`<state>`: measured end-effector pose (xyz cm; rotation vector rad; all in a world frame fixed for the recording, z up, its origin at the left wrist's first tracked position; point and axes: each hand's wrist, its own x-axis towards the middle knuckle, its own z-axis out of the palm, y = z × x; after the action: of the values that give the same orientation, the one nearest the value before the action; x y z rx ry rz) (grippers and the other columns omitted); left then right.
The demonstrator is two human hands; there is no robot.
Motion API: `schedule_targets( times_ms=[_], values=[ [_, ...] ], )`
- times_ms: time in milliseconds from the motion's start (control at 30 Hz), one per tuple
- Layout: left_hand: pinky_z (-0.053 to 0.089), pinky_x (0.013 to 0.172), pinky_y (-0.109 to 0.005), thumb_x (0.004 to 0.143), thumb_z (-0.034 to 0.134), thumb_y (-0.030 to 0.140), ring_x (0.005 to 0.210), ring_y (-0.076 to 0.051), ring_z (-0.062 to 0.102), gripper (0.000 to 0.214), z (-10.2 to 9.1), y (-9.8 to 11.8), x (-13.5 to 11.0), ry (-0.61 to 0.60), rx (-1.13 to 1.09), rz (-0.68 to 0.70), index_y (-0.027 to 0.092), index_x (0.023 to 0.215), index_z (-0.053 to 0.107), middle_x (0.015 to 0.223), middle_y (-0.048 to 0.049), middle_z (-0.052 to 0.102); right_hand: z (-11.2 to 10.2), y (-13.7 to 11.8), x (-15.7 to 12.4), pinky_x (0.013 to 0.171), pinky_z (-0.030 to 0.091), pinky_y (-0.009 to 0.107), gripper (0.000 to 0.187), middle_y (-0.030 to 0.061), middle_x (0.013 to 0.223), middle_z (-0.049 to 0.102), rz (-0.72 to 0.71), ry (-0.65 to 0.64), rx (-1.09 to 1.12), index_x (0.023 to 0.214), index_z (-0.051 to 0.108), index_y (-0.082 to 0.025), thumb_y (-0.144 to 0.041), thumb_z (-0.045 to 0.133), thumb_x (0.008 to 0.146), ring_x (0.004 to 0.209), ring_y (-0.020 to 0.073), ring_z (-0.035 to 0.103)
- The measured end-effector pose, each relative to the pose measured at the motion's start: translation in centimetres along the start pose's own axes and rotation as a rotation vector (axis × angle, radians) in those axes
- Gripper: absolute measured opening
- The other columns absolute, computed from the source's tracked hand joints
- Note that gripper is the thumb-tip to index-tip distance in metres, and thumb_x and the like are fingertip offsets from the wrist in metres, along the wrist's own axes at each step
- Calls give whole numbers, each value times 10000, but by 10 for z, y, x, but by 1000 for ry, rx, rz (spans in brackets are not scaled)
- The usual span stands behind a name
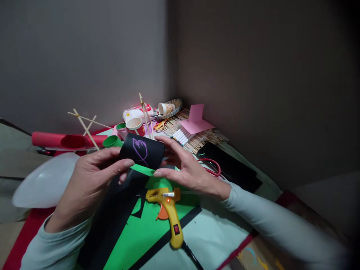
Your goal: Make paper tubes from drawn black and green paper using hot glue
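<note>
Held up between both hands is a black paper tube (144, 152) with a purple drawing on its side. A narrow green paper strip (143, 170) runs along its lower edge. My left hand (94, 172) pinches the tube's left end and the strip's left end. Around the right end curves my right hand (191, 170), its thumb at the strip's other end; some of its fingers are hidden behind the tube. Below lies a yellow glue gun (176, 225) with a lit orange light, resting on green paper (132, 232) with black paper (104, 221) beside it.
A white balloon (45, 183) lies left, near a red paper roll (47, 139) and crossed sticks (87, 127). Behind stand paper cups (135, 125), markers (181, 137) and a pink paper piece (197, 120). Red-handled scissors (215, 167) and black sheets (230, 167) lie right. Walls close off the back.
</note>
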<state>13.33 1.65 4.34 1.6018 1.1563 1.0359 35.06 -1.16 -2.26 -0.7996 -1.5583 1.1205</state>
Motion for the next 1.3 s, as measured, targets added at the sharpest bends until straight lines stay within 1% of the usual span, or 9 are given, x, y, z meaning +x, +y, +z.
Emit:
schedule_targets(
  times_ms=[267,433,633,733,800,867,1067,1200,1300],
  values=[
    [451,456,-141,711,856,328,464,-89,558,119,3,5,-8,35,119,78,261,792,800,523,42,651,5,1,0,966,621,372,731,85,1438,557,44,60,184,1412,482,-294,-293,873,795,1106,194,672],
    [472,438,-171,707,840,310,444,-108,571,75,9,9,-14,84,183,173,261,688,787,505,47,651,7,2,0,1019,590,367,700,74,1401,574,51,39,318,1365,508,-295,-280,886,777,1253,229,624],
    [467,414,-182,751,811,256,388,-100,561,144,9,8,-21,88,176,198,346,864,816,509,92,675,5,7,-1,1104,529,371,692,53,1352,634,120,-8,440,1368,529,-262,-216,877,772,1253,210,633],
    [552,530,-216,774,794,243,600,-128,683,199,2,11,-19,80,252,328,366,926,829,814,61,802,6,3,-2,1040,595,442,645,76,1406,637,167,-52,544,1371,513,-264,-254,826,807,1236,237,664],
    [608,656,-279,784,777,249,869,-196,748,187,-3,14,-17,85,327,388,351,930,834,1060,15,815,7,-2,-3,979,633,444,629,86,1420,641,214,-100,641,1362,537,-262,-248,817,799,1232,249,673],
    [621,724,-335,789,768,261,1036,-252,739,153,-7,15,-17,75,363,388,337,906,831,1162,-21,799,7,-5,-4,1006,621,439,602,82,1402,661,273,-130,718,1356,578,-257,-237,811,800,1234,245,681],
    [610,714,-322,786,799,252,1002,-230,730,145,-13,15,-17,77,335,414,353,889,813,1131,-2,802,2,-4,-10,1076,558,423,390,120,1268,748,368,-170,866,1239,673,-187,-399,725,916,1105,262,768],
    [594,777,-286,804,783,201,1053,-194,720,201,-14,15,-16,23,311,432,365,914,827,1141,45,803,1,-3,-13,1068,553,375,430,159,1201,778,391,-274,950,1240,703,-112,-451,623,988,1106,257,770],
    [571,778,-252,801,806,199,894,-159,715,165,-16,17,-15,-49,264,418,349,865,828,979,58,810,3,-2,-12,1018,571,340,539,185,1257,758,420,-361,1007,1275,697,-86,-532,559,1006,1106,251,767]
  ],
)
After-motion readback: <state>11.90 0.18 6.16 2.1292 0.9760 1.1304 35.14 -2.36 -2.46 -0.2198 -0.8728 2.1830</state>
